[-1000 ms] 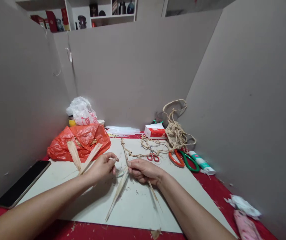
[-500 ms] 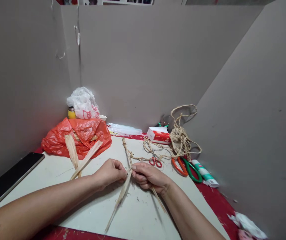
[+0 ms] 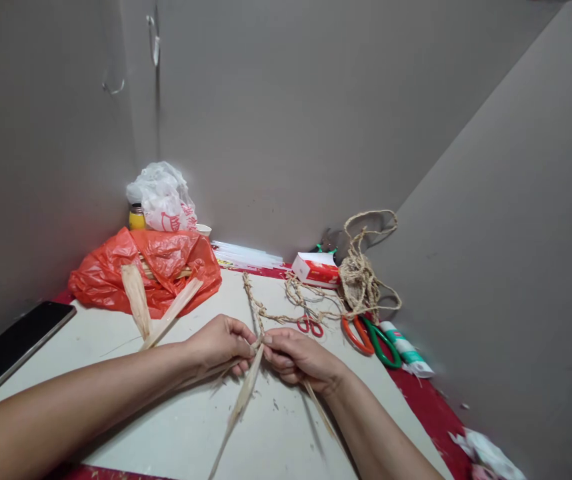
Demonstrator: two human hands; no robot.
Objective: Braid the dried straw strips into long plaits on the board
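Note:
A braided cord of dry, straw-coloured plant fibre lies on the pale board, its lower end between my hands. My left hand pinches a fibre strip at that end, and the strip's tail runs back under the wrist. Opposite it, my right hand pinches the braid's end; another strip comes out below its palm. Between both hands a loose husk-like strip hangs down toward me. A thinner twisted cord leads from the braid to a tangled bundle of cord at the right.
Left, a red plastic bag holds dry strips, beside a phone. Behind are a white bag, a yellow jar and white sticks. Right are a red box, red-handled scissors, orange-and-green handles and a tube.
My left hand has taken hold of a strip, which now trails under its wrist. My right hand keeps its pinch. The camera view has tilted slightly downward.

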